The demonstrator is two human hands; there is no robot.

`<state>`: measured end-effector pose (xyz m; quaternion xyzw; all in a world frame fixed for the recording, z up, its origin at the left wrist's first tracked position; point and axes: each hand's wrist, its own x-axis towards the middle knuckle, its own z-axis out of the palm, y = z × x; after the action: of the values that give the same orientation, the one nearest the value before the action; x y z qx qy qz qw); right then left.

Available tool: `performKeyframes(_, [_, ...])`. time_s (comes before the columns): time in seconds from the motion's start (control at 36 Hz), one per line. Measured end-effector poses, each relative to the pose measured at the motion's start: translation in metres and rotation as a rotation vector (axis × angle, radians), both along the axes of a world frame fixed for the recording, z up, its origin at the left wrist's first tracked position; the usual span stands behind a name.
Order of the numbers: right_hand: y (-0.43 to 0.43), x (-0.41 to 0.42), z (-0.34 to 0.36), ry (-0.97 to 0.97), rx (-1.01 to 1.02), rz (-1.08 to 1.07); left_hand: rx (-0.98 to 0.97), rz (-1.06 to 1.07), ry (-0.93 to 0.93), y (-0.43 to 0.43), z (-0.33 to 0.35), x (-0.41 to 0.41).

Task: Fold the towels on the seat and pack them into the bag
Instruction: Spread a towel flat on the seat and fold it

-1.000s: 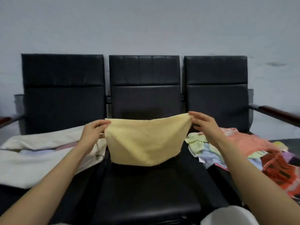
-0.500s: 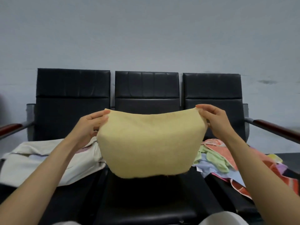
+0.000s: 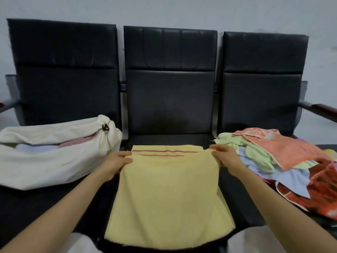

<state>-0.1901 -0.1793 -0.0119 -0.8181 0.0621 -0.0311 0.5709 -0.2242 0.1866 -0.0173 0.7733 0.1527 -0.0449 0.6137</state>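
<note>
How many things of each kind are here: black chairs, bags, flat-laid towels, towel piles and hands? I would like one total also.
Black chairs: 3
White bag: 1
Yellow towel, laid flat: 1
Towel pile, too tangled to count singly: 1
Hands: 2, left hand and right hand
Total: 8

You face a pale grey wall. In front of the wall's right end, a brown wooden armrest slants toward you, beside a grey metal side plate. In front of the wall's left end, a second armrest shows as a grey bar.
</note>
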Motion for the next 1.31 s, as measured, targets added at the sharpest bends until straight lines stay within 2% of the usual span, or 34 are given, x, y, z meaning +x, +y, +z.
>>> performKeyframes(0.14, [-0.002,0.066,0.012,-0.114,-0.036,-0.044,0.040,0.102,-0.172,0.014,0.011,0.067])
performKeyframes(0.19, [0.001,0.092,0.010,-0.105,-0.071,-0.033,0.149,0.128,-0.196,0.013,0.007,0.093])
performKeyframes(0.36, [0.015,0.139,-0.053,0.113,-0.393,0.053,0.599,0.058,-0.049,0.005,-0.047,0.141])
performKeyframes(0.56, [0.020,0.175,-0.077,0.055,-0.619,0.114,0.844,-0.079,-0.025,0.012,-0.073,0.179])
performKeyframes(0.69, [0.017,0.195,-0.070,0.244,-0.703,0.204,0.881,-0.269,0.126,0.017,-0.061,0.198])
performKeyframes(0.75, [0.020,0.196,-0.064,0.284,-0.731,0.213,0.921,-0.298,0.142,0.016,-0.056,0.200])
performKeyframes(0.83, [0.026,0.190,-0.057,0.299,-0.880,0.259,0.949,-0.338,0.134,0.015,-0.052,0.193])
performKeyframes(0.97, [0.019,0.168,-0.033,0.259,-1.005,0.299,0.878,-0.311,0.015,0.021,-0.032,0.169])
performKeyframes(1.11, [0.012,0.139,0.023,0.202,-1.114,0.364,0.871,-0.328,-0.077,0.021,0.018,0.142])
performKeyframes(1.22, [0.010,0.114,0.085,0.064,-1.138,0.271,0.799,-0.130,-0.241,0.018,0.072,0.121])
performKeyframes(1.31, [0.008,0.096,0.132,-0.087,-1.174,0.122,0.686,0.056,-0.441,0.014,0.116,0.106])
